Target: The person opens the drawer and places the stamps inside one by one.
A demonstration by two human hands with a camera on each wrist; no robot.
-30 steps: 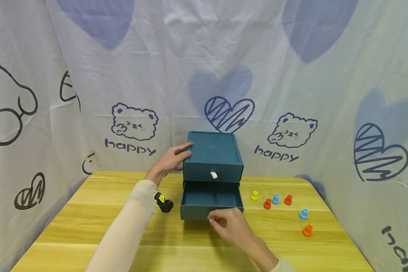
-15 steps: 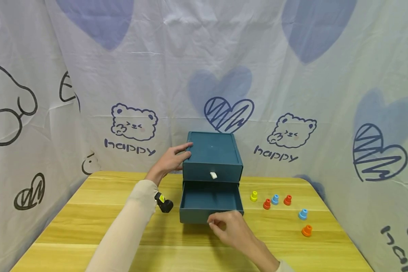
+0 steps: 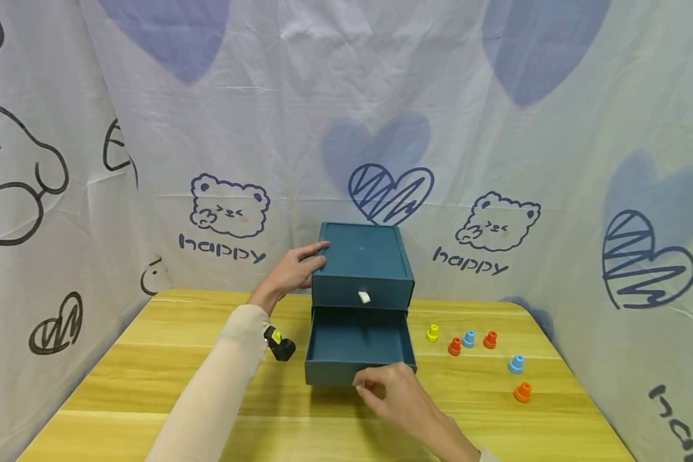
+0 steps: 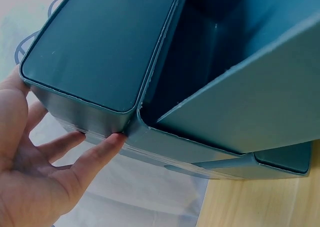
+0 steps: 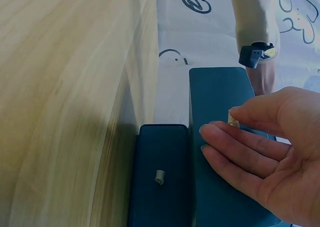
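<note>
A dark teal plastic drawer cabinet (image 3: 360, 250) stands on the table, its top drawer (image 3: 335, 293) pushed in. The drawer under that one (image 3: 328, 373) is pulled well out, and its inside looks bare. My right hand (image 3: 401, 401) is at this drawer's front, pinching its small white knob (image 5: 233, 119) between thumb and forefinger, the other fingers lying across the front panel. Against the cabinet's left side rests my left hand (image 3: 291, 273). Its fingertips (image 4: 117, 138) touch the side wall with the fingers fairly straight, and part of the hand reaches the top edge.
A lower drawer (image 5: 165, 207) with its own white knob (image 5: 159, 177) is closed. To the cabinet's right lie several small stepped pegs, among them a yellow one (image 3: 432, 333), a red one (image 3: 454, 346) and an orange one (image 3: 522, 392). A printed cloth (image 3: 323, 83) hangs behind the table.
The pulled-out drawer has slid a little farther toward me, and my right hand has moved back with its knob. My left hand has kept its place on the cabinet.
</note>
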